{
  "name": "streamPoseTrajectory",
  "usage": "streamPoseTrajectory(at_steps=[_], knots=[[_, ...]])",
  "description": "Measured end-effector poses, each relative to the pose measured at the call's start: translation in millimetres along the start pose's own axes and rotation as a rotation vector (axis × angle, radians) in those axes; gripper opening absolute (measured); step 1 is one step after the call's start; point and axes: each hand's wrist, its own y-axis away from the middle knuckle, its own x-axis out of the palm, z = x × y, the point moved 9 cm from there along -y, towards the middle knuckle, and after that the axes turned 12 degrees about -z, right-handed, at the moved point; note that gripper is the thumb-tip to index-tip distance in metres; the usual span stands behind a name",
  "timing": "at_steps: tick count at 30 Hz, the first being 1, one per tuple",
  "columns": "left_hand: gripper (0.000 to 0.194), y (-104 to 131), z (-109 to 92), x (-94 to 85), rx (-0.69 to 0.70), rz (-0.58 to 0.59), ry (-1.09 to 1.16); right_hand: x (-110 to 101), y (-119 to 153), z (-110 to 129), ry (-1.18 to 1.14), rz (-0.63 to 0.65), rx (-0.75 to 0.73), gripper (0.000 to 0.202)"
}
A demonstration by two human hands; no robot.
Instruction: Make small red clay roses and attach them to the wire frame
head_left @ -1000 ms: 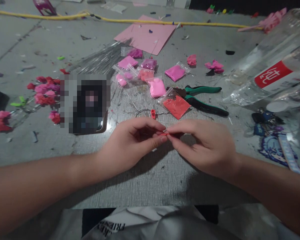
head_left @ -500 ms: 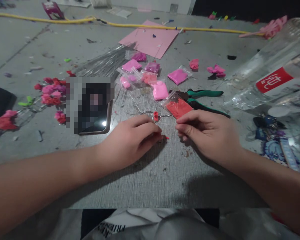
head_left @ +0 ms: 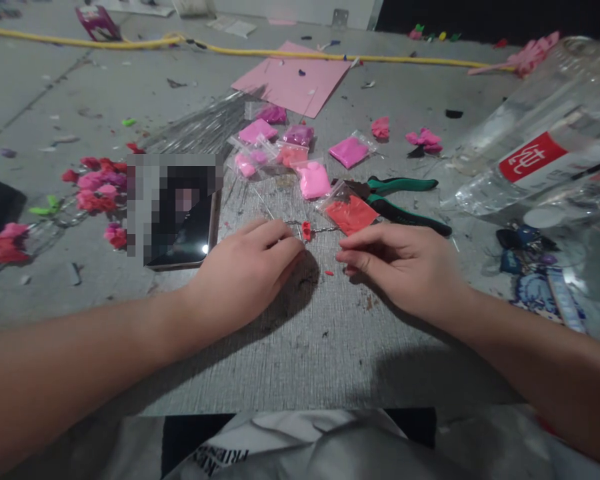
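Left hand (head_left: 255, 270) withdrawn from red scrap (head_left: 329, 273); red packet (head_left: 353, 215) against pliers (head_left: 401, 213)

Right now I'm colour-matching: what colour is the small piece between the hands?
The small piece is red; the head view shows it best.

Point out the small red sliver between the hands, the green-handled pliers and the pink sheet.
Red sliver (head_left: 329, 273), head view: its middle.
Green-handled pliers (head_left: 390, 208), head view: the lower handle.
Pink sheet (head_left: 291, 83), head view: bare surface near its middle.
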Motion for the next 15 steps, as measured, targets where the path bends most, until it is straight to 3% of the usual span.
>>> streamPoseTrajectory(at_steps=[3,8,11,13,15], knots=[[0.017,-2,3,-5.6,-0.053,-0.059,0.109,-1,0,14,0.02,-0.005,-0.155,0.003],[0.035,0,5,-21.9,-0.316,-0.212,0.462,1,10,41,0.059,0.066,-0.343,0.022],[0.01,8,4,0.4,-0.597,-0.048,0.881,-2,17,55,0.097,0.038,-0.413,0.013],[0.014,14,-3,20.4,-0.776,0.122,1.166,0,20,61,0.077,0.042,-0.448,0.011],[0.018,16,-12,31.1,-0.855,0.247,1.352,2,22,64,0.035,0.048,-0.472,0.013]])
